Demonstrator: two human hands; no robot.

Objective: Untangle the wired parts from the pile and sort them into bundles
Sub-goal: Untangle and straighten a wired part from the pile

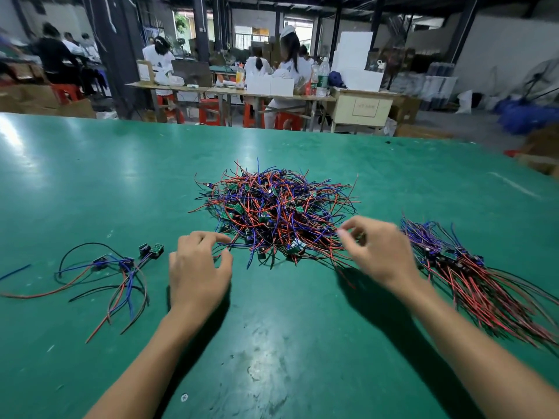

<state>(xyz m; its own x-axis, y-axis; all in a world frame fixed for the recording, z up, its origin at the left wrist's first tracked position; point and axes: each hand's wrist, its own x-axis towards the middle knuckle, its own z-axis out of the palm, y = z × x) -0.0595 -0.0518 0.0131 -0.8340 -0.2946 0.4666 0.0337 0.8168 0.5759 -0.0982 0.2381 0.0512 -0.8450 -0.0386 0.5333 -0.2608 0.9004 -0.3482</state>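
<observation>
I saw the tangled pile [273,213] of red, blue and black wired parts mid-table. A thick bundle [472,276] lay right — a few loose parts [121,267] left.

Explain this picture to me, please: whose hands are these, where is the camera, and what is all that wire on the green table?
There is no machine here. A person wears one camera on the head, so you look down along their own arms. On the green table lies a tangled pile of red, blue and black wires with small circuit boards. The left hand reaches into its near edge, fingers curled at some wires. The right hand pinches at wires on the other side; it is blurred, so I cannot tell exactly what it holds. A large sorted bundle lies on the right, a few loose parts on the left. Other workers sit behind.
</observation>
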